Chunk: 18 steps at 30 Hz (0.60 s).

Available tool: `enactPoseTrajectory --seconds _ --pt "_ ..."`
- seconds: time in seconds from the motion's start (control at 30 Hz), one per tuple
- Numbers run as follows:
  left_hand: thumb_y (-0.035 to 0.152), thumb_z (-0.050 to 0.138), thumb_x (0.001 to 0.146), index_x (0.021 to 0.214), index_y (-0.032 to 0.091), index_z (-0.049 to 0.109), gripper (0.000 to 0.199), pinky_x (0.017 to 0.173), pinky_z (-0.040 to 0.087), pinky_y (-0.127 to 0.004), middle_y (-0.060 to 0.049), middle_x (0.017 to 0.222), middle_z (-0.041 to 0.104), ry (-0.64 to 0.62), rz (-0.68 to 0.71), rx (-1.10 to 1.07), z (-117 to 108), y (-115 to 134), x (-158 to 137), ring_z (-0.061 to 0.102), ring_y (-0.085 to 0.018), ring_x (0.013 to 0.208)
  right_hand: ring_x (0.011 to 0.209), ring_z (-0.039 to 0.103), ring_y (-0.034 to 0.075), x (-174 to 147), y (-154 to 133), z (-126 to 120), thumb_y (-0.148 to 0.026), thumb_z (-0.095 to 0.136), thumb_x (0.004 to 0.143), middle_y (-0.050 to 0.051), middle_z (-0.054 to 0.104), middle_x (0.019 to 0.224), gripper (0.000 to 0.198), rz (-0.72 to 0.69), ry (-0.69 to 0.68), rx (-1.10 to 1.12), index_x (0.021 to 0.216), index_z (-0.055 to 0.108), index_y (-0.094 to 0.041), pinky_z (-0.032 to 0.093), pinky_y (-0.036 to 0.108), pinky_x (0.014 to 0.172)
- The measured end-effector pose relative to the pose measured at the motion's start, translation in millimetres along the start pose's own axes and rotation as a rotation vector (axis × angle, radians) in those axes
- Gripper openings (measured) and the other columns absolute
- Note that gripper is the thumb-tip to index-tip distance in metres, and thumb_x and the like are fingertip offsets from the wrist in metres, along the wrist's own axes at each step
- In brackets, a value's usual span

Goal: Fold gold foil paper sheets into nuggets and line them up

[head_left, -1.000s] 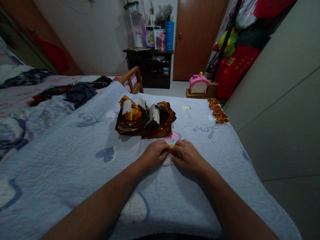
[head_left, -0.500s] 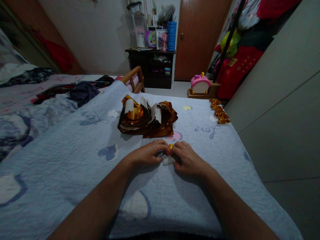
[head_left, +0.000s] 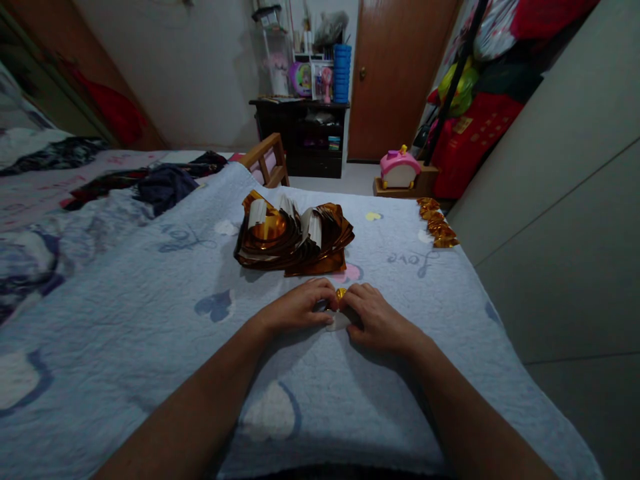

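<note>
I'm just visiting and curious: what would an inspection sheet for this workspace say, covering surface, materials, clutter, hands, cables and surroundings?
Surface: pale blue quilted cover, printed with hearts and "Love" lettering.
Materials: small gold-and-white paper piece between the hands; loosely curled stack of gold foil paper beyond them; row of gold foil pieces near the right edge.
Clutter: dark crumpled cloth at the far left.
Hands: left hand and right hand, both bare, hold the small piece with bent fingers; exact finger contact is partly hidden.
Cables: nothing seen on the cover.
Surroundings: wooden door, dark cabinet, pink-and-white toy, red box.
</note>
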<state>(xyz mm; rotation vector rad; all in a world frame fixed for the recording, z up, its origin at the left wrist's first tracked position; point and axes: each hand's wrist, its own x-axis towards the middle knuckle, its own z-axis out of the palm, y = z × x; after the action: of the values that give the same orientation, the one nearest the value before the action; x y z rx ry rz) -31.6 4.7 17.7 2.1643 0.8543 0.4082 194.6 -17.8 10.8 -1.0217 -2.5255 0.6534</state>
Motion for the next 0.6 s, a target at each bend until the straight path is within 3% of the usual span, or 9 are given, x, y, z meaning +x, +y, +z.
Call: enactPoseTrajectory --seconds 0.1,0.27,0.6 --pt "0.017 0.064 0.086 0.097 0.02 0.066 0.012 0.095 0.044 -0.032 -0.003 0.105 0.06 -0.005 0.001 -0.013 -0.6 0.2 0.5 0.057 -0.019 0.102 0.103 0.049 0.024 0.2 0.4 0.5 -0.005 0.052 0.07 0.009 0.058 0.104 0.037 -0.002 0.011 0.002 0.103 0.059 -0.019 0.041 0.04 0.096" --pt "0.002 0.058 0.076 0.102 0.021 0.065 0.033 0.102 0.042 -0.031 -0.003 0.109 0.059 -0.038 0.018 -0.002 -3.5 -1.5 -2.2 0.055 -0.017 0.109 0.107 0.047 0.023 -3.1 -0.4 -2.9 0.001 0.048 0.065 0.009 0.058 0.107 0.049 -0.01 -0.025 0.021 0.108 0.058 -0.019 0.041 0.04 0.098" --pt "0.005 0.056 0.073 0.107 0.023 0.062 0.039 0.103 0.043 -0.033 -0.002 0.111 0.057 -0.063 -0.017 -0.008 -5.5 -1.6 -3.5 0.053 -0.019 0.112 0.104 0.047 0.023 -4.2 2.6 -1.1 0.002 0.046 0.066 0.009 0.057 0.106 0.048 -0.021 -0.035 0.009 0.107 0.057 -0.019 0.042 0.04 0.096"
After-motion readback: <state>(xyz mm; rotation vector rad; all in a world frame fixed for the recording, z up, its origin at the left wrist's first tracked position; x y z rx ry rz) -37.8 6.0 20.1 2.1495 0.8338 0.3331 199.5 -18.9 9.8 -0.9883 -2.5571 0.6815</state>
